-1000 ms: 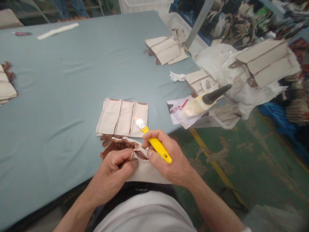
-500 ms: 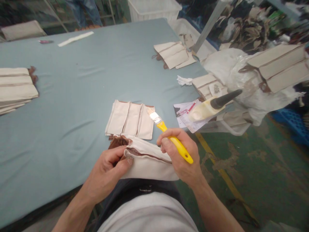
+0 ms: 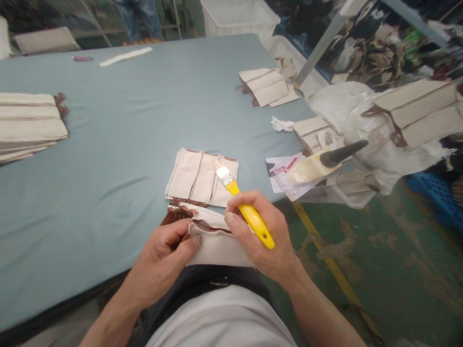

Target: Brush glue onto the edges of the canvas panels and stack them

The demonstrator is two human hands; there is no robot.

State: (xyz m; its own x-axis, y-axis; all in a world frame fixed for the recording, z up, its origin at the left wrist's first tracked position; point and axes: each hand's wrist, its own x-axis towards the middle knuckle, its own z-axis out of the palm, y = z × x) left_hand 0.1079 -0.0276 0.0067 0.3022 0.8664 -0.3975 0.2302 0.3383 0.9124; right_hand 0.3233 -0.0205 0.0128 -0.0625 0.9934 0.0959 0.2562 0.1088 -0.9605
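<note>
Between my hands, at the table's front edge, is a cream fabric piece [image 3: 217, 248] with a brown-lined fold gaping along its top. My left hand [image 3: 166, 248] pinches its left end, thumb in front, beside some gathered brown material. A yellow-handled paintbrush [image 3: 248, 212] is gripped in my right hand [image 3: 265, 236], its bristles pointing up and away from me. That hand also lies against the right part of the fabric piece. Just beyond, a small stack of cream panels [image 3: 191, 173] with brown seams rests on the table, partly behind the brush head.
A pale bottle with a black nozzle [image 3: 311, 166] lies on papers [image 3: 277, 168] at the table's right edge. More cream panels lie at the left [image 3: 29, 115] and far right [image 3: 265, 86]. A white bin [image 3: 238, 19] stands behind the blue-green table [image 3: 119, 120].
My right hand has shifted left along the fabric piece, carrying the brush with it. My left hand keeps its pinch. The view has turned slightly.
</note>
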